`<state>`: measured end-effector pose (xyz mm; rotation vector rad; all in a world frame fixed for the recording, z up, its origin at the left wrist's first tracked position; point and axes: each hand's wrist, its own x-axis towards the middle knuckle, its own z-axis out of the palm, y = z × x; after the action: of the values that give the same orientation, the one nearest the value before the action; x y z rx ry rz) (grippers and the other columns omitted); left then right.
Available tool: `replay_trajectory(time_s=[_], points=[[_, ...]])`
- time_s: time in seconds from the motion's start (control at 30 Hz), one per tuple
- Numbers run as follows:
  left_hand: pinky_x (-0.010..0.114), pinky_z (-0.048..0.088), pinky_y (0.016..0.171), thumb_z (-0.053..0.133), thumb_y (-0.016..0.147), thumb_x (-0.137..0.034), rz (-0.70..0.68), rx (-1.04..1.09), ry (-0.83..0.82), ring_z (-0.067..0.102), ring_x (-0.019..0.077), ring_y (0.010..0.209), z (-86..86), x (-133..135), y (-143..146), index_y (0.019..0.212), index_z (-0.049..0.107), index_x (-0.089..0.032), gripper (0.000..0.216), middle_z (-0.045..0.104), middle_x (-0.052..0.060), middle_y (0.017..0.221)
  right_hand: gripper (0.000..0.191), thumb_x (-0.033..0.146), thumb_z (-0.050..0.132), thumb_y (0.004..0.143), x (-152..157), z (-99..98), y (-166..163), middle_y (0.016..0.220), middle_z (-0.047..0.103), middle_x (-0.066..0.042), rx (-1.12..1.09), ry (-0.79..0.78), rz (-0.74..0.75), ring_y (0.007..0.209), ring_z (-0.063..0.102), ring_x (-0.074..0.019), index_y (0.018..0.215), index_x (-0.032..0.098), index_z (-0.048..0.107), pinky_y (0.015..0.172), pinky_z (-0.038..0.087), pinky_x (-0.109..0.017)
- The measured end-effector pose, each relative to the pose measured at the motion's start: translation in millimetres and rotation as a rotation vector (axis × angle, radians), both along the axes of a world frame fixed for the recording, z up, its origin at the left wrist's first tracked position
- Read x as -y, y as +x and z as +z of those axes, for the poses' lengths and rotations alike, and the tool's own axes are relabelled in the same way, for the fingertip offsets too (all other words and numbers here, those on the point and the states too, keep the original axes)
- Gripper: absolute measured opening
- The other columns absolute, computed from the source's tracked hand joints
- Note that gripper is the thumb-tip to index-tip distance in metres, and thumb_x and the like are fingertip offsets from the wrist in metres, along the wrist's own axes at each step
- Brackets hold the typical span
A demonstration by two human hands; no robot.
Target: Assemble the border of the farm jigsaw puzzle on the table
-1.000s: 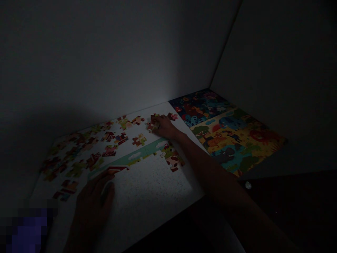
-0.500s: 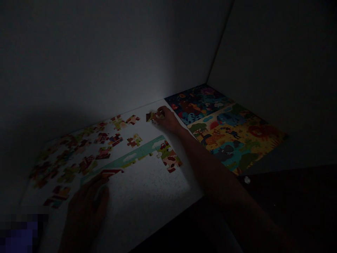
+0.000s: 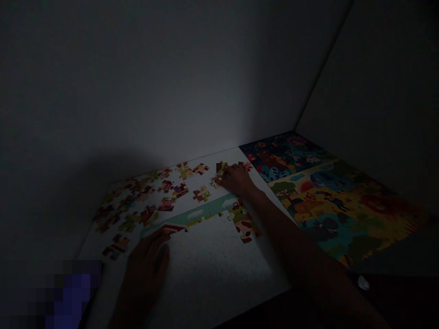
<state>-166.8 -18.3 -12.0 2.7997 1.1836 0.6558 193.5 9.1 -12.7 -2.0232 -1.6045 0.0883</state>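
The room is dim. My left hand point(image 3: 147, 258) lies on the white tabletop with thumb and fingers apart. Its fingertips touch the near-left part of a partly joined jigsaw, by a red-roofed piece point(image 3: 173, 228). Farther back, my right hand point(image 3: 236, 180) has its fingers closed on a jigsaw piece point(image 3: 216, 182), mostly covered by the fingers. Just behind it lies a green and brown piece point(image 3: 221, 166); a pink piece point(image 3: 246, 166) shows beyond the knuckles. The joined strip point(image 3: 202, 211) has a pale blue sky, and a cow section point(image 3: 245, 226) runs down its right end.
Several loose jigsaw pieces point(image 3: 130, 201) are spread over the back left. Two finished pictures, a dark one point(image 3: 284, 153) and a yellow animal one point(image 3: 329, 201), lie at the right. Walls point(image 3: 192, 91) stand behind. A small shiny object point(image 3: 362, 282) is at lower right.
The view has swung left, so everything sits farther right and lower. My right hand has shifted over the piece, and a pink piece now shows beside it. The left hand stays by the roof.
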Motion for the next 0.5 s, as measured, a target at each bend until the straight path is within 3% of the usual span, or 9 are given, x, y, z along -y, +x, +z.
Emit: replay_trajectory(time_s=[0.27, 0.37, 0.5], points=[[0.044, 0.049, 0.098, 0.046, 0.094, -0.031, 0.000, 0.060, -0.012, 0.061, 0.0246, 0.114, 1.1, 2, 2, 0.114, 0.062, -0.024, 0.027, 0.064, 0.007, 0.124, 0.041, 0.057, 0.064, 0.084, 2, 1.1, -5, 0.103, 0.067, -0.013, 0.031, -0.058, 0.054, 0.107, 0.059, -0.0296, 0.090, 0.018, 0.068, 0.099, 0.037, -0.047], [0.044, 0.049, 0.097, 0.044, 0.095, -0.032, 0.007, 0.068, -0.010, 0.061, 0.0245, 0.112, -1.1, 2, 1, 0.113, 0.063, -0.024, 0.027, 0.065, 0.007, 0.123, 0.044, 0.055, 0.065, 0.083, 3, -2.1, 4, 0.110, 0.066, -0.014, -0.008, -0.071, 0.104, 0.109, 0.058, -0.0292, 0.107, 0.018, 0.068, 0.097, 0.039, -0.044], [0.045, 0.048, 0.099, 0.044, 0.096, -0.033, 0.003, 0.081, -0.039, 0.059, 0.0244, 0.115, -3.2, 2, -1, 0.113, 0.062, -0.024, 0.027, 0.064, 0.006, 0.125, 0.043, 0.039, 0.067, 0.084, 8, -6.1, 19, 0.123, 0.063, -0.014, -0.026, -0.108, 0.234, 0.117, 0.055, -0.0286, 0.122, 0.018, 0.063, 0.098, 0.040, -0.040]])
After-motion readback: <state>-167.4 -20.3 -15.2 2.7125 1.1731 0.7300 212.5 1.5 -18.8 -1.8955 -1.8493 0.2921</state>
